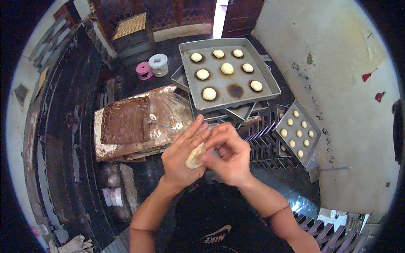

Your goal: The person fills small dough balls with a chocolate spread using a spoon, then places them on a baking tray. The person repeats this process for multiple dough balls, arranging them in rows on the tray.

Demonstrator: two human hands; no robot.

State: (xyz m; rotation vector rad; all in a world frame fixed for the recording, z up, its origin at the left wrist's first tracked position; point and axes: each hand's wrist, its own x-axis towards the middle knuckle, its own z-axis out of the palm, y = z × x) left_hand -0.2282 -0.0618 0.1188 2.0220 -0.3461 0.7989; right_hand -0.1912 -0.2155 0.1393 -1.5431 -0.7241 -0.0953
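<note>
A flattened piece of pale dough (194, 157) rests in the palm of my left hand (179, 158), whose fingers point up and forward. My right hand (232, 157) is closed, its thumb and fingertips pinching at the dough's right edge. Whatever lies inside the dough is hidden. Just beyond my hands, a large square metal tray (223, 86) holds several round dough balls (227, 68), each on or near a dark spot. To the left, a slab of smooth brown paste (125, 120) sits on a worn board (171, 103). A thin metal spreading tool (161, 124) lies beside the paste.
More trays are stacked under the large one. A second tray of dough balls (298, 126) stands on a rack (270, 147) at right, near the wall. Behind the board are a white bucket (158, 65), a pink lid (144, 71) and a box with a golden top (130, 26).
</note>
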